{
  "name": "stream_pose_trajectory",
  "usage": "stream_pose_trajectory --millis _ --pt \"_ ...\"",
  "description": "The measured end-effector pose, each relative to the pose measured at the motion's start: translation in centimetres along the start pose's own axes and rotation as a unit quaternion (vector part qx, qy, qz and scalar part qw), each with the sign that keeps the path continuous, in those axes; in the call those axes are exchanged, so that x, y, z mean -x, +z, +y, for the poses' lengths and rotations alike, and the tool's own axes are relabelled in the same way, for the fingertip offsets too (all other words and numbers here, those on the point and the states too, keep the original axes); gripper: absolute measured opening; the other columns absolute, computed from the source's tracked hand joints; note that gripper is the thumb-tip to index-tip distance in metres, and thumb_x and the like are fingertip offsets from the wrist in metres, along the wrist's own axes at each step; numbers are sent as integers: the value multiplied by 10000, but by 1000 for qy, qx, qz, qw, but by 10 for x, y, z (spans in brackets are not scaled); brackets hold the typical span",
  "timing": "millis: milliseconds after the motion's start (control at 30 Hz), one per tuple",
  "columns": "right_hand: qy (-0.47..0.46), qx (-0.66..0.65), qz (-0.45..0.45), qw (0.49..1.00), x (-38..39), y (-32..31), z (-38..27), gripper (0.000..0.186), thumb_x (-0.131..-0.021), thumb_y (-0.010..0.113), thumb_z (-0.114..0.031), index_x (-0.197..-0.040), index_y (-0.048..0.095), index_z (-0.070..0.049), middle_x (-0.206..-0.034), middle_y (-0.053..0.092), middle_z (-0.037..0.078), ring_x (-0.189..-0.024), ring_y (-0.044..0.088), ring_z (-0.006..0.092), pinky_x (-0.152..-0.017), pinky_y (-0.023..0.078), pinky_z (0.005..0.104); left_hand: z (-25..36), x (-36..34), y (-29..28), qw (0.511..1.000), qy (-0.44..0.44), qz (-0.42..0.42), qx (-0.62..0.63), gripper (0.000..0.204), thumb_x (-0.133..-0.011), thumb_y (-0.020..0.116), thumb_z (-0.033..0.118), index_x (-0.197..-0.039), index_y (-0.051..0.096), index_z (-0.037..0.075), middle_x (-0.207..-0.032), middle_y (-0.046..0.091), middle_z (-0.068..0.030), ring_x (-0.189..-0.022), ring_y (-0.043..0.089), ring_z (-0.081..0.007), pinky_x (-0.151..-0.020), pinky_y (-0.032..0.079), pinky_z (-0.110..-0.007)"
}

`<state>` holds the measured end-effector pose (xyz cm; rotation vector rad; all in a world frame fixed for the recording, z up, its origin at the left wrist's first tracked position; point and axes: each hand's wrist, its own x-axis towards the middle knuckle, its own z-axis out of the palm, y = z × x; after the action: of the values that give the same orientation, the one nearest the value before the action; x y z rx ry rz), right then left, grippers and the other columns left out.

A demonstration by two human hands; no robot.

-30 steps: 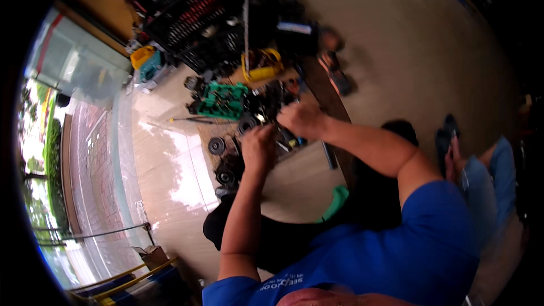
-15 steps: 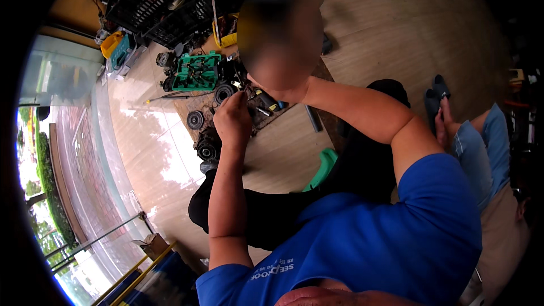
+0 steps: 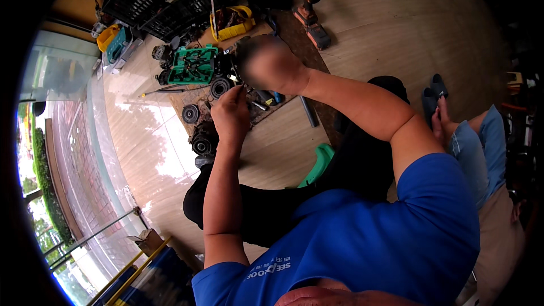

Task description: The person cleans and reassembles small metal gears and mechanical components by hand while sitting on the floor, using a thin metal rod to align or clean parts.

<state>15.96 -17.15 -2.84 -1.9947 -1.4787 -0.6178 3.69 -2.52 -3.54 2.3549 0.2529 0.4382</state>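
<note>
My left hand is closed, its fingers pinched together over a board with metal parts. Whatever it pinches is too small to make out. Close beside it is my right hand, whose fingers are hidden by a blurred patch. Near the left fingertips lies a black grooved pulley. A second black ring-shaped part and a bulky dark machine part with a round front lie to the left of that hand. Beyond the hands is an open green tool case with dark tools in it.
An orange and black cordless drill lies at the far side, near a yellow tray and black crates. A dark tube lies right of my hands. A green stool is by my legs. Another person's sandalled feet are at right.
My right hand has come down and nearer the left, and the blurred patch has shrunk, uncovering the drill and yellow tray. My left hand keeps its pinch. The whole view has shifted slightly.
</note>
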Motion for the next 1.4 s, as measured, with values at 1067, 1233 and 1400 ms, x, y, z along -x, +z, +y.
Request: stream_pose_trajectory --millis 1067,1233,1400 --pt "155 -145 -54 976 13 11 -16 119 -812 621 -140 -811 643 -22 -794 633 152 -765 635 354 -683 517 440 6 2 1 1000 -19 -17 17 162 -908 594 182 -907 664 36 -683 623 -178 -637 636 -347 -570 484 -395" --pt "232 -213 -57 948 5 0 -25 138 -794 682 -117 -862 669 2 -808 663 151 -768 657 307 -651 513 363 3 0 2 1000 -1 -4 -8 166 -912 572 171 -847 629 30 -673 609 -185 -628 617 -371 -565 472 -423" --pt "280 -266 -63 920 0 -6 -33 138 -789 659 -112 -858 667 6 -813 661 180 -779 652 341 -681 516 399 5 -1 2 1000 -16 19 5 164 -913 575 165 -841 624 26 -648 601 -173 -568 608 -326 -542 467 -404"
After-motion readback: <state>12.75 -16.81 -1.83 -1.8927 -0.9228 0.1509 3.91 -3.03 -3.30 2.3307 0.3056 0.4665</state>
